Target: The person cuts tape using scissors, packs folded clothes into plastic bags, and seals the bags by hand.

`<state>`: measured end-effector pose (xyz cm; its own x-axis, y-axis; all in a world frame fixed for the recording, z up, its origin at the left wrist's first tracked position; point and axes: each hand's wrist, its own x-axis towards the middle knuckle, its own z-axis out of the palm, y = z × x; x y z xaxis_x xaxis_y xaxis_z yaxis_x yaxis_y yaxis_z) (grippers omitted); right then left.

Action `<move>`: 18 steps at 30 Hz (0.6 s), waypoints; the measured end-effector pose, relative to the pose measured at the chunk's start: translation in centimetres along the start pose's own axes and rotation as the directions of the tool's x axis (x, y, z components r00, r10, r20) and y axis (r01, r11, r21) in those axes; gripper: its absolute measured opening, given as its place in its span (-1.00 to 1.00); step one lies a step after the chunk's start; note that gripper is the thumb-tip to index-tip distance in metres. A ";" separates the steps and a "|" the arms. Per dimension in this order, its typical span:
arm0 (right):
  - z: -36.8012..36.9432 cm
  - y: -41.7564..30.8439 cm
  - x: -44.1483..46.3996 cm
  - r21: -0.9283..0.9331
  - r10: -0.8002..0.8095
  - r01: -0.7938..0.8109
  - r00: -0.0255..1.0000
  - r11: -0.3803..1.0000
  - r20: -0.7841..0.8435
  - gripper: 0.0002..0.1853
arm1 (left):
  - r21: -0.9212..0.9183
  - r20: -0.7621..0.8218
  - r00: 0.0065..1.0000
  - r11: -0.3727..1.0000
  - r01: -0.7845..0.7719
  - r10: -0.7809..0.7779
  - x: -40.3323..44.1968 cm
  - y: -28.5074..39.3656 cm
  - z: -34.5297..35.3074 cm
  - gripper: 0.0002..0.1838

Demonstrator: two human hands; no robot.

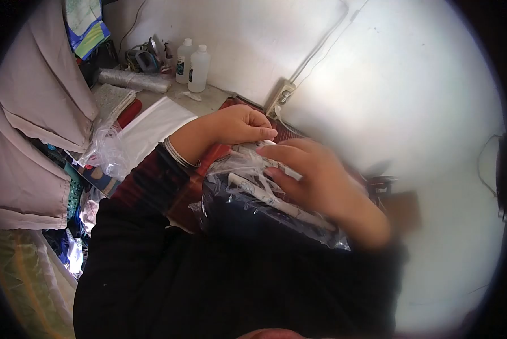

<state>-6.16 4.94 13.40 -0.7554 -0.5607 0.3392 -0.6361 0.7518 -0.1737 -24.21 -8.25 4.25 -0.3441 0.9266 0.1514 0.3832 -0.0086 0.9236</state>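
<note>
A clear plastic bag (242, 164) lies in front of my body, with dark folded fabric (242, 212) and a white patterned cloth (287, 206) inside or under it. My left hand (245, 124) is closed at the bag's far edge, thumb and fingers pressed together; what they pinch is too small to make out. My right hand (315, 175) is bent over the bag's opening, its thumb and fingers apart around the plastic and blurred by motion. Whether it grips the plastic is unclear.
Two white-capped bottles (198, 69) stand by the wall, near a plastic-wrapped roll (135, 80). A power strip (280, 97) with cords leans at the wall. White plastic sheets (157, 121) lie at left, beside hanging beige fabric (39, 73).
</note>
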 end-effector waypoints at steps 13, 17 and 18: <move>1.6 -1.7 -1.4 0.110 -0.074 0.036 0.926 0.993 0.369 -0.34 | 0.145 -0.195 0.981 0.988 0.042 -0.012 -1.3 2.1 0.7 -0.68; 1.8 -1.5 -1.2 0.142 -0.084 0.034 0.926 0.989 0.368 -0.34 | -0.058 -0.609 0.775 0.964 -0.259 0.171 -5.4 1.4 1.5 -0.55; 1.7 -1.5 -1.3 0.141 -0.084 0.035 0.928 0.989 0.362 -0.34 | -0.060 -0.658 0.716 0.932 -0.357 0.232 -7.2 0.1 1.5 -0.53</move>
<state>-4.53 3.96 11.63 -0.7047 -0.7094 -0.0049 -0.6779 0.6754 -0.2904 -20.42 -14.40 2.75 -0.7218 0.4142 0.5545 0.4284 -0.3619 0.8280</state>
